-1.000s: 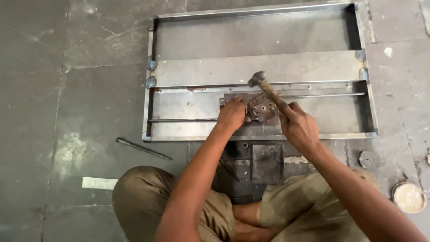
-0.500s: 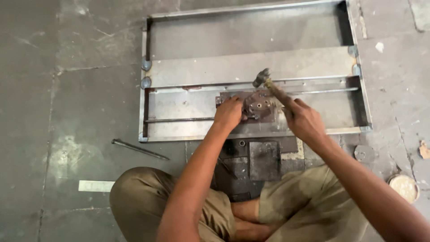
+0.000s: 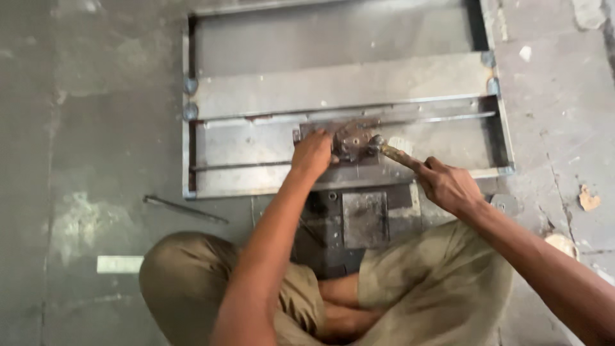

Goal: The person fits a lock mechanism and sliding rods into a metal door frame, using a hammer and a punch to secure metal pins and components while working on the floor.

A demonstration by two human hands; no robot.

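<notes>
I sit cross-legged on the floor before a grey metal frame [image 3: 256, 102] that lies flat. My right hand [image 3: 448, 186] grips the wooden handle of a hammer [image 3: 391, 150]; its head rests down on a rusty metal part [image 3: 352, 138] at the frame's lower bar. My left hand [image 3: 312, 154] presses on that part's left side, fingers curled over it. A dark steel block [image 3: 364, 218] lies under the frame's near edge, between my knees.
A thin metal rod [image 3: 182, 208] lies on the concrete floor at the left. A pale flat strip [image 3: 120, 264] sits beside my left knee. A round disc [image 3: 564, 243] and small scraps lie on the floor to the right.
The hammer head, raised above the part a second ago, has come down onto it. My left hand has stayed on the part. The view has shifted slightly.
</notes>
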